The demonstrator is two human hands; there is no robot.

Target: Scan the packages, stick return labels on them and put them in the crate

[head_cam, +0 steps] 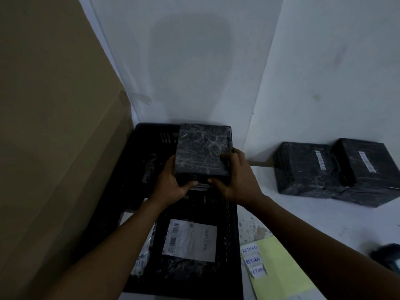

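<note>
A black plastic-wrapped package (pixel 202 149) is held over the far half of the black crate (pixel 232 224). My left hand (pixel 171 182) grips its near left corner and my right hand (pixel 232 180) grips its near right side, thumbs on the front edge. Inside the crate's near half lies another wrapped package with a white barcode label (pixel 190 240). On the floor to the right, two more black packages (pixel 303 167) (pixel 365 169) lie side by side, each with a barcode strip. Three white RETURN labels (pixel 253 259) are stuck on a yellow sheet (pixel 279 269).
A tall brown cardboard sheet (pixel 54 126) stands along the crate's left side. White walls meet in a corner behind the crate. A dark device (pixel 387 259), blurred, lies at the right edge on the pale floor.
</note>
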